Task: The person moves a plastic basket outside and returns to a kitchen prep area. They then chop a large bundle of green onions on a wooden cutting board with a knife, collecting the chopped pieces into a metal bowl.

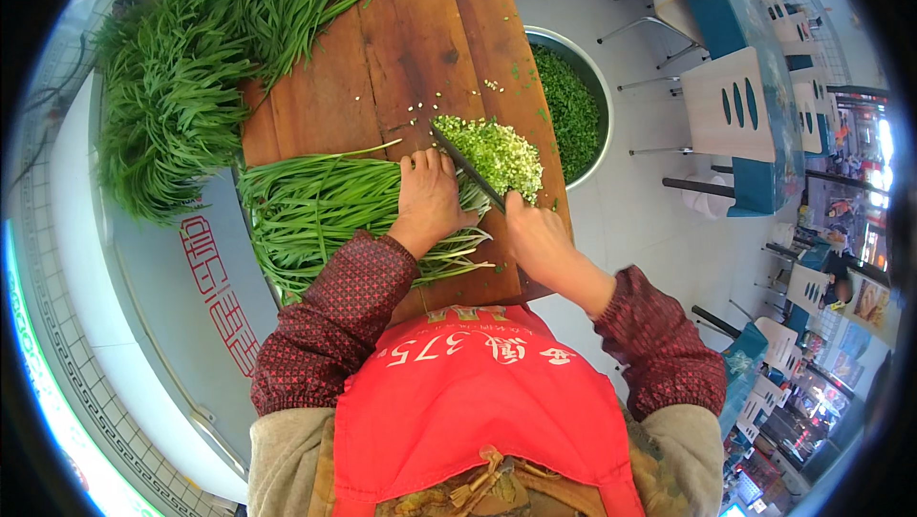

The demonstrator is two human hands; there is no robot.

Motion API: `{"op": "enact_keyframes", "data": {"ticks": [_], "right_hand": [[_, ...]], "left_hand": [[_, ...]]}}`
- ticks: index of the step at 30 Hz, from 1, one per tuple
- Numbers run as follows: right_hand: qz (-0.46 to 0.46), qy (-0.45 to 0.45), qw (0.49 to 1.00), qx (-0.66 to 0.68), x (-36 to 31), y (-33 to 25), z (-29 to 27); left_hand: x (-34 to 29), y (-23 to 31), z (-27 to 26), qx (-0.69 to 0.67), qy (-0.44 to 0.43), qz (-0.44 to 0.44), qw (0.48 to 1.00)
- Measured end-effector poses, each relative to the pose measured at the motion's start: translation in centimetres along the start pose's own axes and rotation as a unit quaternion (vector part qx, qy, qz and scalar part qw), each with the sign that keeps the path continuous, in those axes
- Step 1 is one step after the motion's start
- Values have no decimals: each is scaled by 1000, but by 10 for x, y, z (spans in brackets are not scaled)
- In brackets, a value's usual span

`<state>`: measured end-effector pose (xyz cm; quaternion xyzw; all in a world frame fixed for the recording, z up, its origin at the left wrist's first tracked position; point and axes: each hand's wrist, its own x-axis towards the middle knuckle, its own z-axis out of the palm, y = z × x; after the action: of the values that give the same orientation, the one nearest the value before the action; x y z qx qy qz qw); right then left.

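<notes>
A bunch of garlic chives [315, 207] lies across the wooden board [406, 63], its pale stem ends toward the right. My left hand [429, 200] presses down on the stems with fingers curled and held together, close beside the blade. In my right hand [537, 238] is the handle of a kitchen knife [466, 166], its dark blade slanting up and left between my left fingers and a pile of chopped chives [504, 156]. The pile sits against the blade's right side, and some pale bits are scattered past its tip. My right fingers partly hide the handle.
A larger heap of whole chives [177, 102] hangs over the board's far left. Beyond the right edge, a round metal basin [606, 102] holds chopped green chives. Chairs [731, 106] and blue-covered tables [764, 168] stand at right. A grey panel [186, 297] is at left.
</notes>
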<state>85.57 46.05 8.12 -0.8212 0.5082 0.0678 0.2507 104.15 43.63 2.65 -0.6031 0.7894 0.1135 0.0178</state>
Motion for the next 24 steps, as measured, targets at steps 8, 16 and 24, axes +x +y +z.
{"op": "enact_keyframes", "data": {"ticks": [8,16,24], "right_hand": [[-6,115,991,68,23,10,23],[14,0,1000,17,-34,3,-22],[1,3,1000,15,0,1,1]], "left_hand": [[-1,2,2,5,26,1,1000],[-2,3,1,13,5,-7,1000],[-1,-1,2,-5,0,3,1000]]}}
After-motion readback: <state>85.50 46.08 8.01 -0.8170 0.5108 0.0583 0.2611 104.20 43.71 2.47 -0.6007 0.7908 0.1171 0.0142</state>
